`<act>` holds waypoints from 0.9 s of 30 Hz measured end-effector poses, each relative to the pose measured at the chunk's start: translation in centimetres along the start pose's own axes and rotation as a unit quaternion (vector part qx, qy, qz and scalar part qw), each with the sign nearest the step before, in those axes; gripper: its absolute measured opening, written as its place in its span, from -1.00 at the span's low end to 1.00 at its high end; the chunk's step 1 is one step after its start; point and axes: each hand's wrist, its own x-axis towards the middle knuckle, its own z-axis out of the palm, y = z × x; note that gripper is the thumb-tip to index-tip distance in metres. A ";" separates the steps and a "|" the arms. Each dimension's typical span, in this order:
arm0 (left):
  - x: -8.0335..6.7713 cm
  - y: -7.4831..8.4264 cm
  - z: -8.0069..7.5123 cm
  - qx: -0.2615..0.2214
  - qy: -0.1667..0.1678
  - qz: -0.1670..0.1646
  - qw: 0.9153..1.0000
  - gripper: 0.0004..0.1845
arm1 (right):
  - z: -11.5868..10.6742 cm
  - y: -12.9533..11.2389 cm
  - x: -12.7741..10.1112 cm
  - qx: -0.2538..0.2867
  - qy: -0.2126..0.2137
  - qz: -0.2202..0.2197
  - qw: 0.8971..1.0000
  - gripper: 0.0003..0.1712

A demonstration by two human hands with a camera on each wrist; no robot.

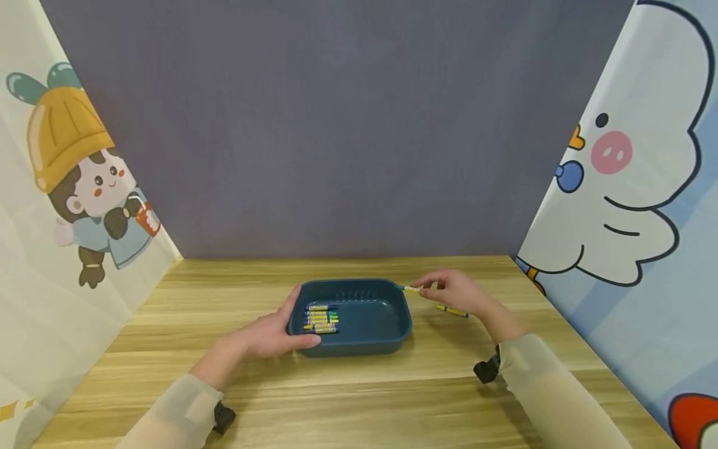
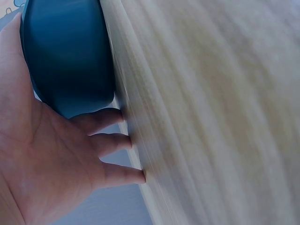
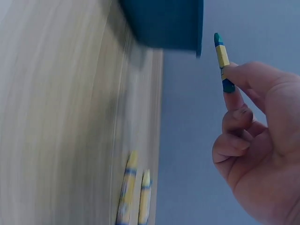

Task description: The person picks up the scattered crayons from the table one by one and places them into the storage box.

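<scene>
My right hand pinches a green crayon in a yellow wrapper between thumb and fingers. The crayon's tip points toward the right far corner of a dark blue plastic tray. Inside that tray, at its left side, several wrapped crayons lie in a stacked row. My left hand spans the tray's left end, thumb along the near rim. In the left wrist view its other fingers are spread and nearly straight, tips down on the tabletop.
On the wooden table, right of the tray, lies a yellow crayon. The right wrist view has two there, one beside another yellow crayon. A grey backdrop closes the far side, and printed cartoon panels flank the table.
</scene>
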 end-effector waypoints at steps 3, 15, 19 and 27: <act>0.1 0.0 0.0 0.001 0.000 -0.001 1.000 0.42 | 0.9 -1.4 0.6 0.009 -0.010 -0.014 1.000 -0.71; 0.2 -0.1 0.0 0.003 0.011 0.009 1.000 0.43 | 6.0 -6.0 3.0 -0.035 -0.047 -0.056 0.997 -0.75; 0.1 0.1 -0.1 0.007 0.008 0.006 1.000 0.44 | 6.5 -6.8 3.2 -0.082 -0.033 -0.052 0.995 -0.76; 0.0 0.2 -0.3 -0.004 0.007 0.006 1.000 0.44 | 7.8 -8.8 3.9 -0.051 -0.047 -0.084 0.994 -0.75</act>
